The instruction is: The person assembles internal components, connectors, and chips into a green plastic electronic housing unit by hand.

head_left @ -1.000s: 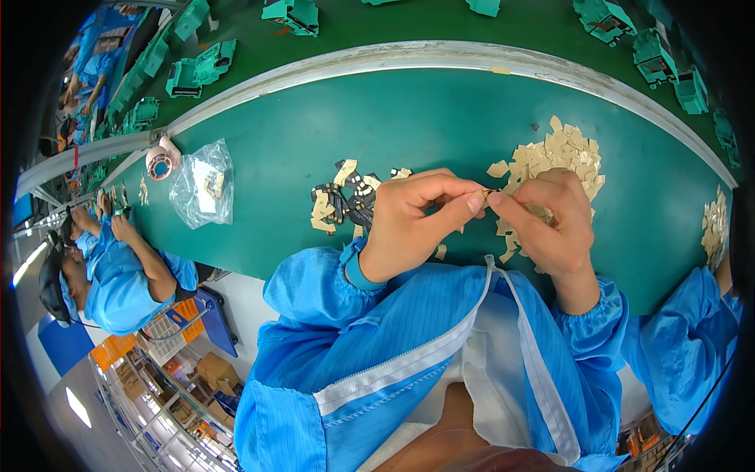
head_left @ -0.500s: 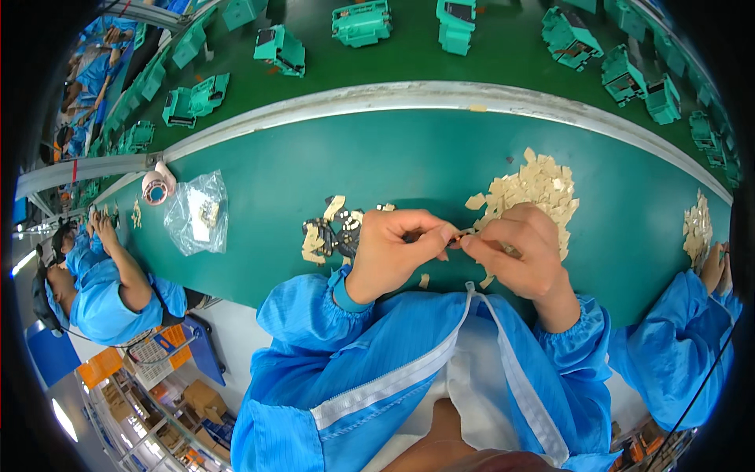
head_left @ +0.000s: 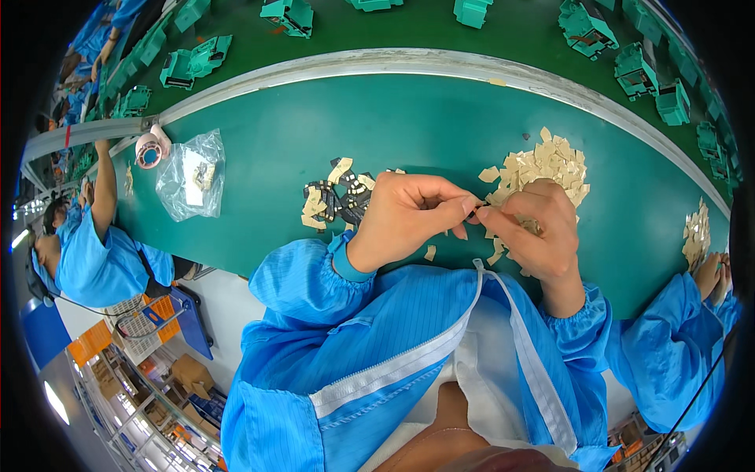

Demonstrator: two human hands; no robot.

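My left hand (head_left: 410, 219) pinches a small dark piece (head_left: 473, 213) between thumb and fingertips. From the other side my right hand (head_left: 544, 228) meets it, thumb and forefinger pressed together at the edge of the piece; what exactly these fingers grip is too small to make out. Beside my left hand lies a loose heap of black flat parts (head_left: 351, 206) with pale pads, mixed with some beige scraps (head_left: 314, 206). Just beyond my right hand spreads a large pile of beige paper-like scraps (head_left: 550, 167), partly covered by that hand.
A clear plastic bag (head_left: 211, 153) and a roll of tape (head_left: 148, 154) lie at the far left of the green table (head_left: 275, 130). Past the metal rail (head_left: 377, 60), green plastic housings (head_left: 586, 30) stand on a belt. Co-workers in blue sit at left (head_left: 98, 263) and right (head_left: 668, 346).
The view has tilted, so the table and heaps sit higher in the picture. Both hands stay together at the small dark piece. The co-worker at left has stretched an arm toward the rail.
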